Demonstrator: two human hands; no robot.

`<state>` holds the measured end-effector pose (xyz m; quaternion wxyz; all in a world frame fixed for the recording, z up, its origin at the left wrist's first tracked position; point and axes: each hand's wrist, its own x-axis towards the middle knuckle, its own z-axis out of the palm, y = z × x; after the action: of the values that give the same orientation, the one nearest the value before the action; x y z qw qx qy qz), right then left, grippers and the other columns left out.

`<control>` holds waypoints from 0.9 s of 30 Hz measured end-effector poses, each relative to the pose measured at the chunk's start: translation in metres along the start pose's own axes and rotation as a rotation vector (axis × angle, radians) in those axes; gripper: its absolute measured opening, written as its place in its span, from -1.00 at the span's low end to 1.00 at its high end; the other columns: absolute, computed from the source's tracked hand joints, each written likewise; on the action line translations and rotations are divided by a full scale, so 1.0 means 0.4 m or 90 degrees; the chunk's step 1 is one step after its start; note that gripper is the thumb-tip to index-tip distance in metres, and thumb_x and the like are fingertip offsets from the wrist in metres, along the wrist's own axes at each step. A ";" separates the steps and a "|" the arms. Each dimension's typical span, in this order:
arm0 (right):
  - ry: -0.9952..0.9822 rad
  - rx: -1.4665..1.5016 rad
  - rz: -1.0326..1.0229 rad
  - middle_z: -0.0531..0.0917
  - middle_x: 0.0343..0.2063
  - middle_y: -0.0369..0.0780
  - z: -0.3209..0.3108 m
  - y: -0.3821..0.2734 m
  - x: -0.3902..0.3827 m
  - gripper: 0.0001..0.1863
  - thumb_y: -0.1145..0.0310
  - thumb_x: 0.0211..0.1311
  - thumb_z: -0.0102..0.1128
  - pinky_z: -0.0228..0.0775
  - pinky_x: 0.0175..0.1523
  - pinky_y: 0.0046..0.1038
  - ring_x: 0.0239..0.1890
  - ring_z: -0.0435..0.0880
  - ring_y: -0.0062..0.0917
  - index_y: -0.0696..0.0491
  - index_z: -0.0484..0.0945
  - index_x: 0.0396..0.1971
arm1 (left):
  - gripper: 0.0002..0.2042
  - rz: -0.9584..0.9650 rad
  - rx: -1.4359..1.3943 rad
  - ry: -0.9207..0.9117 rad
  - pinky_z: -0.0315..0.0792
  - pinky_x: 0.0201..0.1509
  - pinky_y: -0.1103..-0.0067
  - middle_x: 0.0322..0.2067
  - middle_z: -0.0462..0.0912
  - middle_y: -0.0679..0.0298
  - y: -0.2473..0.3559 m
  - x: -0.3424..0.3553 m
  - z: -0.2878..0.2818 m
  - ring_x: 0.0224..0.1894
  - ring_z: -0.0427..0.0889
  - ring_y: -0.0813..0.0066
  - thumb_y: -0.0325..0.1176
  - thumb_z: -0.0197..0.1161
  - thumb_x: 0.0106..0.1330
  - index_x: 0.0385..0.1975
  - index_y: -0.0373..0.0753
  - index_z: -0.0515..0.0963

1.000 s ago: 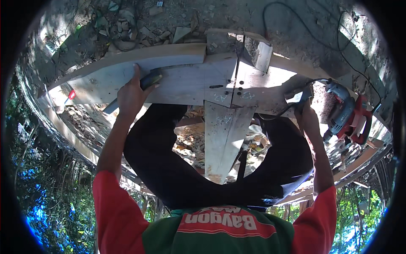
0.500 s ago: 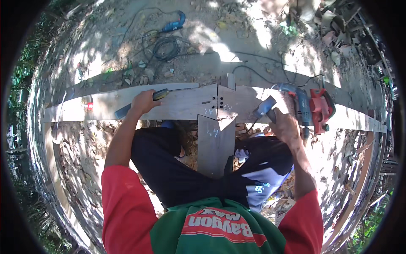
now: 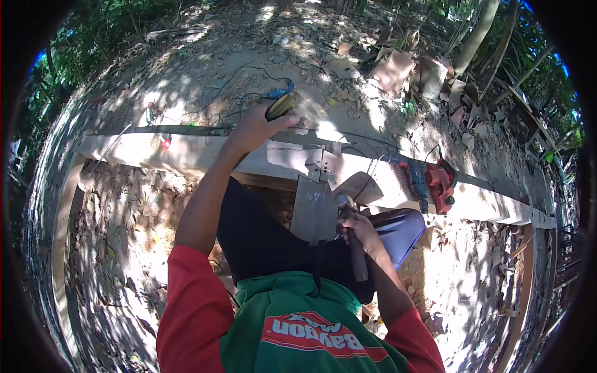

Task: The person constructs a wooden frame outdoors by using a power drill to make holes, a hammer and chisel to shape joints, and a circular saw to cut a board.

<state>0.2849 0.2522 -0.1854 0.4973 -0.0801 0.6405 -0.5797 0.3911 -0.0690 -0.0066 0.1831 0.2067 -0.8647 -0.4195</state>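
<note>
My left hand (image 3: 258, 129) is raised over the long wooden beam (image 3: 205, 151), closed around a chisel (image 3: 280, 106) with a yellow and black handle. The hand hides the chisel's blade. Low over my lap, my right hand (image 3: 362, 235) grips a hammer (image 3: 357, 252) by its dark handle, the metal head pointing away from me. Beyond the hammer, a shorter board (image 3: 309, 208) meets the beam at a joint with several dark holes and pencil-like marks beside it.
A blue drill (image 3: 418, 184) and a red power planer (image 3: 440, 186) rest on the beam's right part. A small red object (image 3: 166, 143) lies on its left part. On the ground beyond are a blue corded tool (image 3: 283, 91) and cables. Wooden legs (image 3: 61, 230) support the beam.
My left hand has lifted the chisel off the beam, moving right and away from me. My right hand has brought the hammer left and closer to my lap. The view has tilted up.
</note>
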 end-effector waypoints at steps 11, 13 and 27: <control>-0.042 -0.032 0.068 0.52 -0.56 -0.26 0.048 0.121 0.130 -0.84 0.38 0.14 0.22 0.48 -0.51 -0.47 -0.62 0.57 -0.53 0.13 0.48 -0.36 | -0.45 0.019 -0.136 -0.005 0.36 -0.46 0.58 -0.61 0.49 0.35 0.128 0.051 0.101 -0.57 0.47 0.61 0.19 0.31 0.16 -0.32 -0.30 0.54; -0.053 0.000 0.084 0.51 -0.56 -0.26 0.048 0.114 0.132 -0.83 0.38 0.14 0.23 0.48 -0.51 -0.47 -0.62 0.57 -0.52 0.12 0.46 -0.36 | -0.47 0.007 -0.189 0.002 0.34 -0.50 0.60 -0.65 0.46 0.36 0.131 0.086 0.137 -0.61 0.45 0.64 0.18 0.30 0.18 -0.37 -0.28 0.51; -0.019 -0.439 0.030 0.66 -0.49 -0.04 0.029 0.186 0.294 -0.63 0.28 0.09 0.31 0.55 -0.46 -0.32 -0.56 0.70 -0.37 0.32 0.50 -0.30 | -0.78 -0.145 -0.569 0.088 0.42 -0.47 0.62 -0.53 0.50 0.38 -0.161 0.319 0.374 -0.53 0.50 0.62 -0.23 0.35 0.25 -0.41 -0.20 0.47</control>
<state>0.2707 0.1883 -0.3088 0.4634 -0.2373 0.7931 -0.3161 0.2227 -0.0733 -0.1268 0.2640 0.2284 -0.5566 -0.7538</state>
